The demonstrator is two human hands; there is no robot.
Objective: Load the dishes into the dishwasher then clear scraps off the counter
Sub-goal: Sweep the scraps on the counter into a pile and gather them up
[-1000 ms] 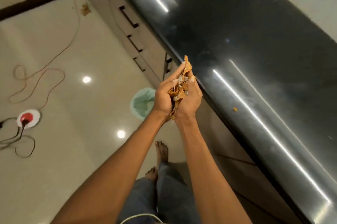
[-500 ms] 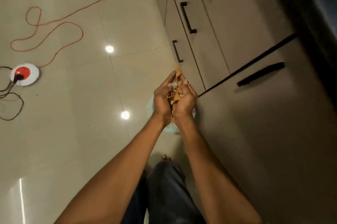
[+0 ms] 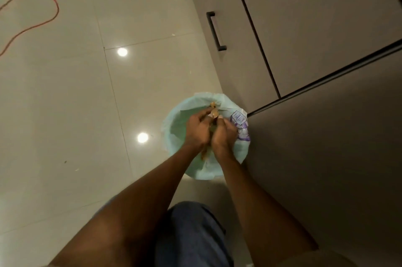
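My left hand (image 3: 196, 130) and my right hand (image 3: 224, 134) are pressed together, cupping a bunch of orange-brown scraps (image 3: 213, 112) that poke out above the fingers and below the wrists. Both hands hover right over the open mouth of a small bin with a pale green liner (image 3: 174, 134) standing on the floor against the cabinets. A white and purple wrapper (image 3: 240, 123) lies on the bin's right rim. The counter and the dishwasher are out of view.
Grey cabinet fronts (image 3: 304, 27) with a black bar handle (image 3: 215, 30) rise to the right of the bin. An orange cable (image 3: 39, 23) loops across the glossy tiled floor (image 3: 65, 103) at the upper left. My knee in blue jeans (image 3: 191, 234) is below.
I have turned from the dark counter down to the floor. My cupped hands, still holding the scraps, have dropped from counter height to just above the bin.
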